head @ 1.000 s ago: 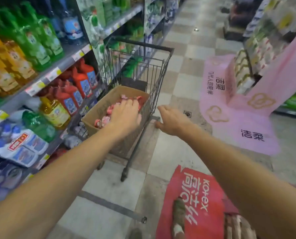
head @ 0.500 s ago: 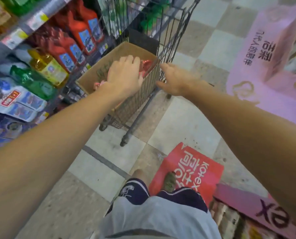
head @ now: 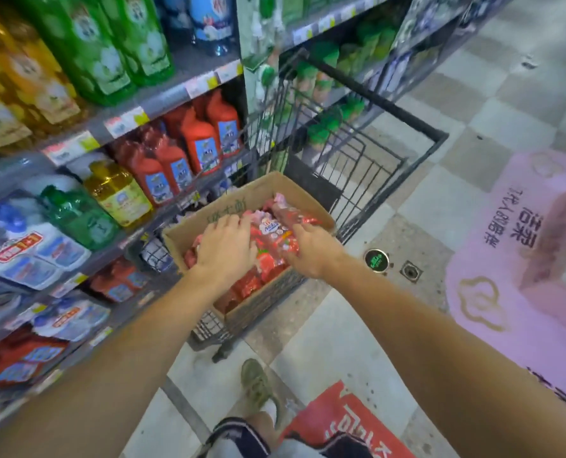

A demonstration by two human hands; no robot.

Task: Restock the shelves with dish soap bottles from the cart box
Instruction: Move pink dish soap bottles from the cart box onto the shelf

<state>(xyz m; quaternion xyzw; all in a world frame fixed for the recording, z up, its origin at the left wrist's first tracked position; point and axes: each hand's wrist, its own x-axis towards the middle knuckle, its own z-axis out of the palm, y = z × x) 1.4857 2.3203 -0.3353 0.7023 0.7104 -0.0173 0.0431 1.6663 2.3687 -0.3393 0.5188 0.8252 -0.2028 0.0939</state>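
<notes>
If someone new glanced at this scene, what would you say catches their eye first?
Most likely both hands, the left hand and right hand, reaching into the cardboard box in the black wire cart, resting on the red packaged bottles that fill it. After that, the shelves at left with tall green bottles on top and red bottles below, and the pink display on the floor at right.

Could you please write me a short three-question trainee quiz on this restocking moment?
1. True or false: both hands are on the red packs in the cardboard box.
2. The box sits in: A) the wire cart B) the floor C) a shelf.
3. What colour are the bottles on the shelf right beside the cart?

Key:
1. True: left hand and right hand rest on the red packs.
2. A.
3. Red bottles.
</notes>
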